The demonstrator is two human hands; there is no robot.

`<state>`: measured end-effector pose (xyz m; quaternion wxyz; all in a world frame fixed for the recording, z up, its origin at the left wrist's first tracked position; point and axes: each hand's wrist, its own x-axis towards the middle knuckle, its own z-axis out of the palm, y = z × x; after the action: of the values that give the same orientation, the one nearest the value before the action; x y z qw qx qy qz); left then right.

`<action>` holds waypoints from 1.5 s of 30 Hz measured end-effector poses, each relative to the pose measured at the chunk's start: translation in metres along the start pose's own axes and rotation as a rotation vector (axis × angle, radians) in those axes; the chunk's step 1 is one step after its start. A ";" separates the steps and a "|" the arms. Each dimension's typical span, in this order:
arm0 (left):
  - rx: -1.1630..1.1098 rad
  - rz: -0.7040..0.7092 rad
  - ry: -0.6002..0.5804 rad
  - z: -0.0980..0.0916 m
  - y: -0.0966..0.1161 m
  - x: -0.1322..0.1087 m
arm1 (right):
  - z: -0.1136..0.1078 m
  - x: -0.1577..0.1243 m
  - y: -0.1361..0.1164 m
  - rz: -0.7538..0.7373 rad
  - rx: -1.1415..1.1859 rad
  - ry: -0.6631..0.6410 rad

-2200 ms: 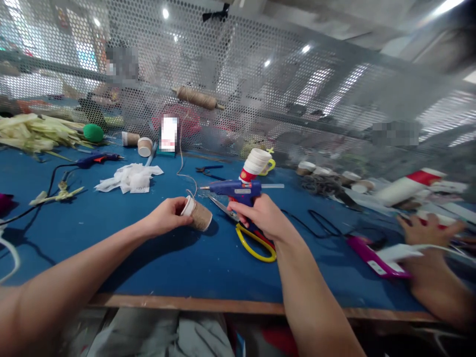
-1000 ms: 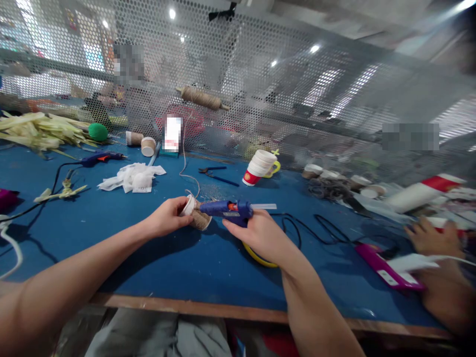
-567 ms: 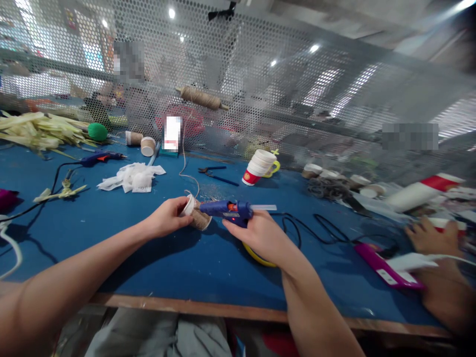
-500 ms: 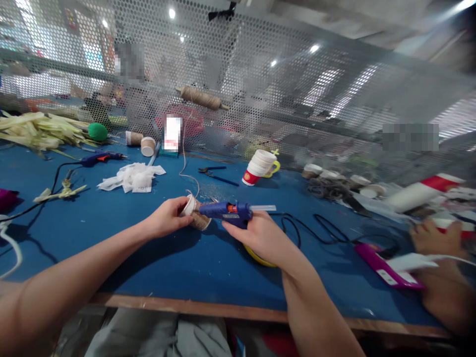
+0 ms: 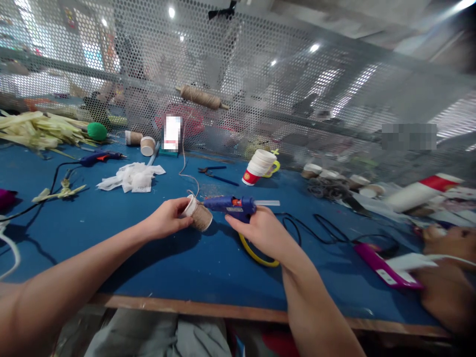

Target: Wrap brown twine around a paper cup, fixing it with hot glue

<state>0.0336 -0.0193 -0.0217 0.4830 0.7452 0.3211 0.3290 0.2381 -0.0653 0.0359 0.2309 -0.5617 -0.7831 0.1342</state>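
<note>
My left hand (image 5: 173, 216) grips a paper cup (image 5: 201, 218) by its white rim, thumb and fingers closed on it. Brown twine wraps the cup's side, and the cup lies tilted above the table. My right hand (image 5: 260, 228) is closed round the handle of a blue hot glue gun (image 5: 231, 206). The gun's nozzle points left, close to the cup's wall near the rim; whether it touches I cannot tell. A clear glue stick (image 5: 268, 203) sticks out of the gun's back. A loose strand of twine (image 5: 185, 163) runs from the cup up to a spool (image 5: 201, 97).
On the blue table lie pliers (image 5: 219, 176), white cloth scraps (image 5: 132, 177), a second glue gun (image 5: 98, 158) and a yellow ring (image 5: 256, 255). Stacked paper cups (image 5: 260, 166) stand behind. A purple power strip (image 5: 386, 267) and a co-worker's hand (image 5: 446, 243) are at right. Perforated metal mesh (image 5: 260, 84) rises behind.
My right hand has drawn the glue gun slightly right and up, uncovering more of the twine-wrapped cup. My left hand stays in place. The co-worker's hand has shifted at right.
</note>
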 end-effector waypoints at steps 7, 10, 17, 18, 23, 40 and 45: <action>0.004 0.019 -0.002 0.000 -0.001 -0.001 | -0.003 -0.002 -0.004 -0.015 0.003 -0.021; 0.013 0.021 -0.003 0.000 -0.001 -0.001 | -0.003 -0.001 -0.003 -0.012 -0.006 -0.016; 0.039 0.008 -0.006 0.000 -0.001 -0.001 | -0.001 0.000 -0.002 0.008 -0.006 -0.007; 0.030 0.012 -0.006 0.000 -0.001 -0.001 | -0.001 -0.001 -0.003 0.009 -0.008 -0.013; -0.012 0.021 0.000 0.001 0.000 -0.002 | -0.003 -0.003 -0.010 0.003 -0.041 -0.058; 0.001 0.016 -0.007 0.000 0.001 -0.001 | -0.005 -0.003 -0.008 0.025 0.002 -0.039; 0.050 0.005 -0.032 -0.002 0.001 -0.002 | -0.005 0.002 -0.007 0.061 0.034 0.001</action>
<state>0.0311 -0.0199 -0.0206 0.4684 0.7631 0.3196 0.3099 0.2347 -0.0662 0.0433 0.2365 -0.5815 -0.7630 0.1544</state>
